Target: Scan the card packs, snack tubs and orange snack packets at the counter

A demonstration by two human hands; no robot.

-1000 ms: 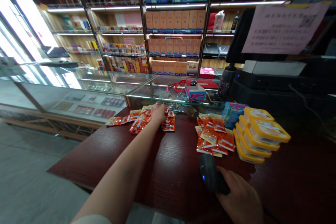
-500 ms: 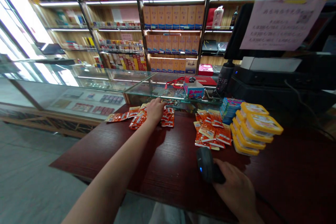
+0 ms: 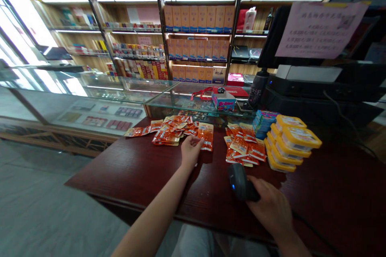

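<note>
The left grip (image 3: pixel 190 150), a bare hand at the end of an outstretched forearm, has its fingers drawn together on the near left edge of one orange snack packet (image 3: pixel 206 135). The packet lies at about two o'clock from the grip, touching the fingertips, with its printed face turned up towards the camera. It sits just clear of the left pile of packets (image 3: pixel 168 131), which spreads over the dark red surface (image 3: pixel 144 168) at about eleven o'clock from the grip. Whether the packet's far edge rests on the surface or is raised off it cannot be told.

The right grip (image 3: pixel 271 209) is wrapped closed around the handle of a black scanner (image 3: pixel 239 178). The scanner's head juts out at about ten o'clock from the palm, and a small blue light shows on it.

At about twelve o'clock from the scanner lies a second pile of packets (image 3: pixel 245 147). Just beside it, at three o'clock, stands a stack of yellow-lidded tubs (image 3: pixel 291 141), with a stack of blue packs (image 3: pixel 263 122) behind. A glass display case (image 3: pixel 135 96) runs along the surface's far edge.
</note>
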